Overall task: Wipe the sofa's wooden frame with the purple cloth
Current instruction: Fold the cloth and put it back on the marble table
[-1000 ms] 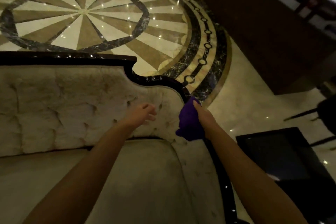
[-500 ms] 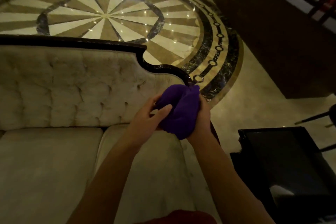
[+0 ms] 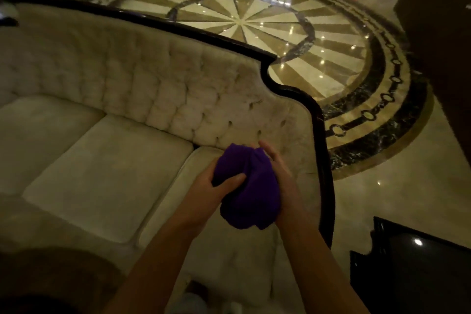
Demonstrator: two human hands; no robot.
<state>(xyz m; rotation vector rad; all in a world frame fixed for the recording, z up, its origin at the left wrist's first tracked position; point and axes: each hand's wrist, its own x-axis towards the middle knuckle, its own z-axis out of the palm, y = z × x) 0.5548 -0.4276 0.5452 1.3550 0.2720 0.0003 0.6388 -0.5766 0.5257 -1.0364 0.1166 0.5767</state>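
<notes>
A bunched purple cloth (image 3: 244, 186) hangs between both hands above the right seat cushion of a cream tufted sofa (image 3: 107, 171). My left hand (image 3: 212, 185) grips its left side with the thumb pressed into the fabric. My right hand (image 3: 276, 168) holds its right side, fingers extended along the cloth. The sofa's dark wooden frame (image 3: 319, 130) runs along the top of the backrest, steps down in a curve and drops along the right arm, a short way right of my hands. The cloth is apart from the frame.
Behind the sofa lies a polished marble floor with a circular starburst inlay (image 3: 244, 23). A dark glossy side table (image 3: 418, 270) stands at the lower right beside the sofa arm. Dark panelling (image 3: 443, 33) rises at the right edge.
The right hand with the cloth left the frame's right arm and came inward over the cushion. My left hand took hold of the cloth. The view swung left, showing more sofa.
</notes>
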